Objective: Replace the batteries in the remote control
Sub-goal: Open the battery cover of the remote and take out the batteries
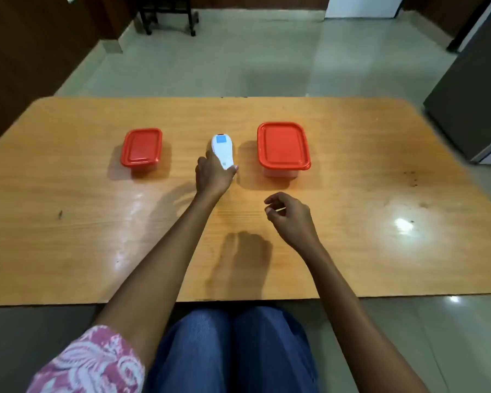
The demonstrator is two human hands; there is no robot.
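A white remote control [222,150] with a blue screen at its far end lies at the middle of the wooden table [68,222]. My left hand [213,175] grips its near end, thumb on one side and fingers on the other. My right hand [289,217] hovers above the table nearer to me, fingers loosely curled and holding nothing. A small container with a red lid [141,148] stands to the left of the remote. A larger red-lidded container [283,147] stands to its right. No batteries are visible.
The table's near edge runs just above my knees in blue trousers [233,350]. Beyond the far edge lies a tiled floor with a dark chair [167,15] at the back. A grey cabinet [474,103] stands off the table's right corner.
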